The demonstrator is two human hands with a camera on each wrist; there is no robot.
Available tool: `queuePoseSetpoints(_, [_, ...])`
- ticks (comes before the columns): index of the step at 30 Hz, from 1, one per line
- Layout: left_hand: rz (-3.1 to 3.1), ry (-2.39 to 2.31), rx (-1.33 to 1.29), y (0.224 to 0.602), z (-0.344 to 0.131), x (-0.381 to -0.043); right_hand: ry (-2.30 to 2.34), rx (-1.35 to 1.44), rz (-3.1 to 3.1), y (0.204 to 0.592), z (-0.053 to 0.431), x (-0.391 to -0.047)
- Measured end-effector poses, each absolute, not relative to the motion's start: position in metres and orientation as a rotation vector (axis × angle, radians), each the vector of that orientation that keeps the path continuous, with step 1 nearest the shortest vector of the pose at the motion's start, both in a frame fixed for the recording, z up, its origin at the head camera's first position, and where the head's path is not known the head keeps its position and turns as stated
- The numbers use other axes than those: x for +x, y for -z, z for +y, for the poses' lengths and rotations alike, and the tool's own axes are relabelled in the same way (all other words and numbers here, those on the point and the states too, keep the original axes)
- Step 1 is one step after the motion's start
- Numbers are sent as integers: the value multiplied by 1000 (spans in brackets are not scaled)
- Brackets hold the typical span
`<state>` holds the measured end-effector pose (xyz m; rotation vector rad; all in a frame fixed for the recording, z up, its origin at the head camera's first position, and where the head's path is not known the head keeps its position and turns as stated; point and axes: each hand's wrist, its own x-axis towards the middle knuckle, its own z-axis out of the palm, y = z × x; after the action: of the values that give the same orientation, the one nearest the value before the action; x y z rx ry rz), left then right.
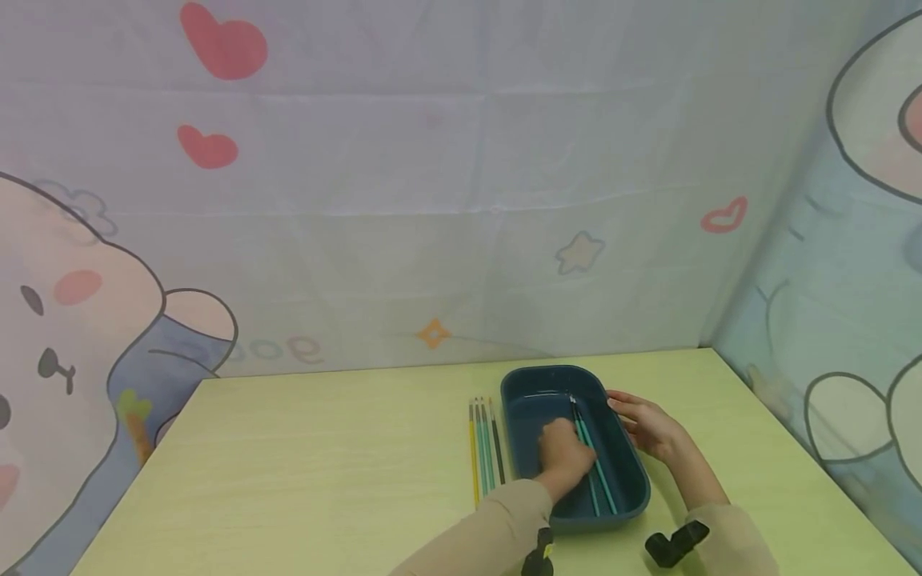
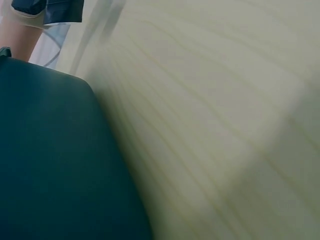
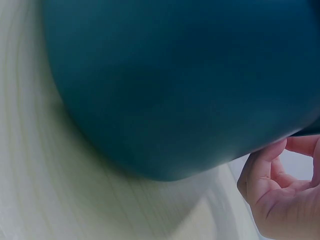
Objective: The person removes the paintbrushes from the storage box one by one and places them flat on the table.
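Inside the dark blue tray (image 1: 529, 408), my left hand (image 1: 565, 454) has its fingers curled down at a teal paintbrush (image 1: 595, 496), covering part of its handle. The fingertips are hidden under the hand. Close beside it, to the right, lies a second teal paintbrush (image 1: 601, 468). My right hand (image 1: 644, 424) is at the tray's right rim. In the right wrist view, bent fingers (image 3: 272, 155) of that hand grip the edge of the tray (image 3: 165, 100). The left wrist view has the tray's outer wall (image 2: 50, 150) and neither brush.
Left of the tray, several paintbrushes (image 1: 484, 448) lie in a row on the pale wooden table (image 1: 324, 456), with yellow, teal and dark handles. A printed cloth (image 1: 403, 160) hangs behind the table and at the right. Dark wrist cameras (image 1: 677, 544) sit on the sleeves.
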<state>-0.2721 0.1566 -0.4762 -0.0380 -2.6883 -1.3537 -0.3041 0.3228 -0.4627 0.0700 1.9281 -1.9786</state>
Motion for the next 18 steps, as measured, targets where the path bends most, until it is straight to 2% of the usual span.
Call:
queuePoseSetpoints(8, [-2711, 1294, -79, 473, 157, -270, 2003, 65, 1904, 464, 324, -305])
queuePoseSetpoints(18, [-2663, 1438, 37, 468, 155, -271, 2009, 61, 1885, 464, 323, -304])
